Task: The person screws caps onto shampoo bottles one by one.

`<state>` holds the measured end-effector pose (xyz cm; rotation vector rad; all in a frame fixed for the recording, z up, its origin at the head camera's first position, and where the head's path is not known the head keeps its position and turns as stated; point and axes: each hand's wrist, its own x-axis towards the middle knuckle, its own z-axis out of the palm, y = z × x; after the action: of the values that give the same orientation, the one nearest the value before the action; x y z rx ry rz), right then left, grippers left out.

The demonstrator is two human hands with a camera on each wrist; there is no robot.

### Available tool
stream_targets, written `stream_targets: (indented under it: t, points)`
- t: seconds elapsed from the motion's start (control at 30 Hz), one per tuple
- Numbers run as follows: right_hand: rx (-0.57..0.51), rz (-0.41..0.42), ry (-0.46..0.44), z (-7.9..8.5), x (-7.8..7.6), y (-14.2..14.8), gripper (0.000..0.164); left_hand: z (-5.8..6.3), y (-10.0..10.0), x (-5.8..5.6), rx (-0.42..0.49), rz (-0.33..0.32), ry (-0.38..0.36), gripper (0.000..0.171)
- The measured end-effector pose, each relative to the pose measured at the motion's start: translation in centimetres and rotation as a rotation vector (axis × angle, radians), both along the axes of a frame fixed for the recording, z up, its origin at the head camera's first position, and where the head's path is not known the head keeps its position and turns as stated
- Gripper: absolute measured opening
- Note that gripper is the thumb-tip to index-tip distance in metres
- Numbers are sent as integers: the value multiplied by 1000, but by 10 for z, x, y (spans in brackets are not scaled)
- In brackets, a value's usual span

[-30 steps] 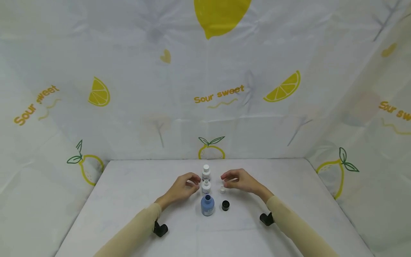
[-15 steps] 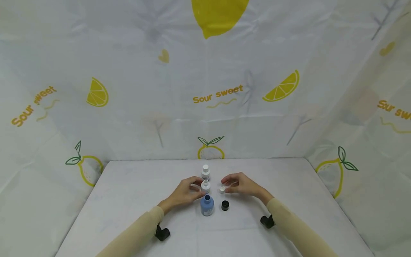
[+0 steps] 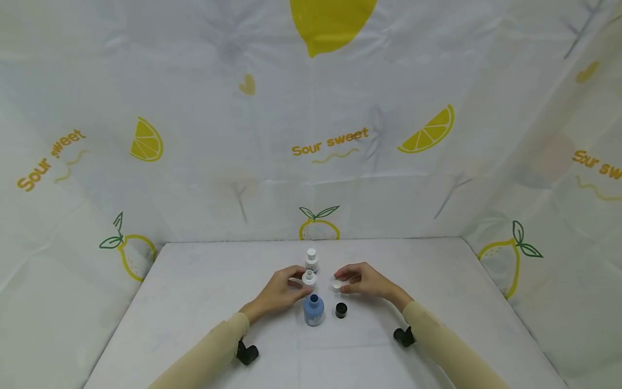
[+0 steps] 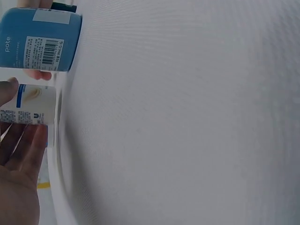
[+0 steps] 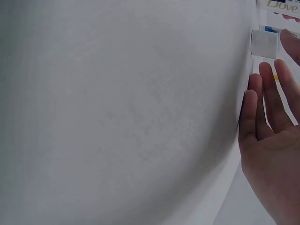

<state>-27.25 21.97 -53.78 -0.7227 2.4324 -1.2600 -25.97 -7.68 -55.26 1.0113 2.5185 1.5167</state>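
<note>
On the white-clothed tabletop point(image 3: 218, 270), we list 3 bottles and 2 caps.

Item 1: open-necked white plastic bottle point(image 3: 309, 279), midway between the left and right edges, nearer the far edge. Long axis upright, mouth upward. The left hand point(image 3: 281, 292) grasps it, thumb on 1 side and fingers on the other. Its neck is cut off in the left wrist view; we cannot tell whether its base touches the cloth.

Item 2: small white plastic cap point(image 3: 336, 285), right of item 1. The right hand point(image 3: 366, 281) lies just beside it, fingers loose and ungripped; we cannot tell whether the thumb touches it.

Item 3: round-shouldered blue plastic bottle point(image 3: 313, 311), uncapped, upright, on the near side of item 1; its label is legible only in part.

Item 4: black round cap point(image 3: 341, 310), right of item 3.

Item 5: white capped bottle point(image 3: 311, 260), upright, closest to the far edge, lower part hard to make out.
</note>
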Motion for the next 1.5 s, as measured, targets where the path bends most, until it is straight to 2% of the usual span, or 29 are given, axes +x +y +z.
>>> stream_targets:
  t: [0.3, 0.53, 0.83, 1.13, 1.5]
  points:
    - [44, -10, 18, -5, -2, -4, 38, 7, -8, 0, 25, 30, 9, 44]
    - [62, -27, 52, -8, -2, -6, 34, 11, -15, 0, -21, 38, 26, 44]
    - [63, -27, 61, -3, -1, -7, 29, 12, -16, 1, -16, 36, 17, 43]
    - [-2, -15, 57, 17, -3, -13, 28, 15, -15, 2, -37, 54, 29, 43]
    - [-119, 38, 69, 45, 2, -26, 30, 19, -13, 2, -3, 28, 12, 43]
